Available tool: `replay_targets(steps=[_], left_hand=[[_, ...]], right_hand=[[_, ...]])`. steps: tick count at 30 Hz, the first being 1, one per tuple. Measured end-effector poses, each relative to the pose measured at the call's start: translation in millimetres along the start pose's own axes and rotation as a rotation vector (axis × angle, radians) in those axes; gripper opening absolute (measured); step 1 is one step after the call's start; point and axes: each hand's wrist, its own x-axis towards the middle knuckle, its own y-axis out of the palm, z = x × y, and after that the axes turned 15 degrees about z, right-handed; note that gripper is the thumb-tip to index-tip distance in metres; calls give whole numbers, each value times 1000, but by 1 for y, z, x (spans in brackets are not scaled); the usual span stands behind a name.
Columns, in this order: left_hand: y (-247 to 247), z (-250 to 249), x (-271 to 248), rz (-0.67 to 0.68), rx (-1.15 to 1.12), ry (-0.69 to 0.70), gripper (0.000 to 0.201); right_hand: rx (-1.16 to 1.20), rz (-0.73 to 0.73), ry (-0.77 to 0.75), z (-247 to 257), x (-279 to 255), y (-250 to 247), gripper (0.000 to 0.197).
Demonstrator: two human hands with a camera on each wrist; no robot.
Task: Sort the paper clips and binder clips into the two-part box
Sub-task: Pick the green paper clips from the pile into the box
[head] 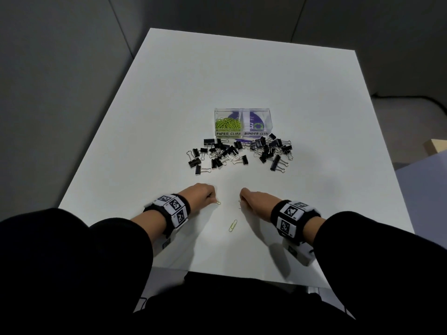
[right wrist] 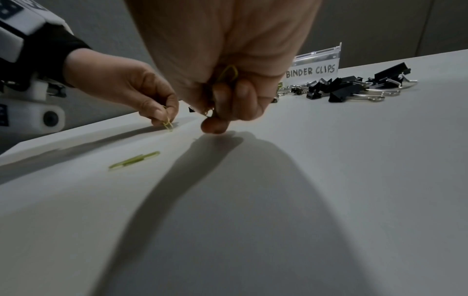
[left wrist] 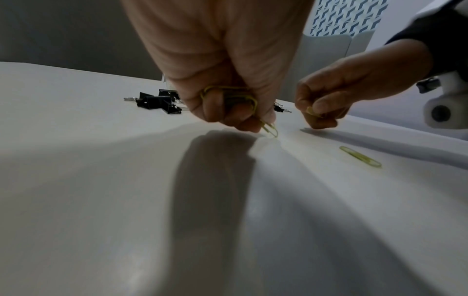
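A clear two-part box (head: pixel 243 133) stands mid-table; its left part, labelled PAPER CLIPS, holds green paper clips (head: pixel 227 123), and the BINDER CLIPS part (right wrist: pixel 314 70) shows no clips. Black binder clips (head: pixel 238 153) lie scattered in front of it. My left hand (head: pixel 210 197) holds several green paper clips (left wrist: pixel 229 98) in curled fingers and pinches one more at the table surface (left wrist: pixel 269 129). My right hand (head: pixel 244 198) also grips green paper clips (right wrist: pixel 229 73), fingertips down near the table. One loose green paper clip (head: pixel 233 225) lies between and nearer than both hands.
The white table (head: pixel 242 76) ends close to my body at the front edge. Grey partition walls stand behind and to the left. A wooden piece (head: pixel 439 146) shows at the far right, off the table.
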Motion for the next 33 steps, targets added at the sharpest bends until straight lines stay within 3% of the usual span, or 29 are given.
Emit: replay_targets(steps=[7, 20, 26, 33], left_hand=[[-4, 0, -3, -1, -5, 23, 17], [-24, 4, 0, 14, 21, 25, 20], [-54, 10, 2, -15, 77, 27, 20], [-133, 21, 9, -194, 64, 70, 15]], right_hand=[[-159, 33, -64, 12, -9, 9, 36], [-520, 196, -156, 18, 18, 0, 32], [-567, 111, -178, 15, 24, -23, 28], [-284, -213, -30, 16, 43, -131, 15]])
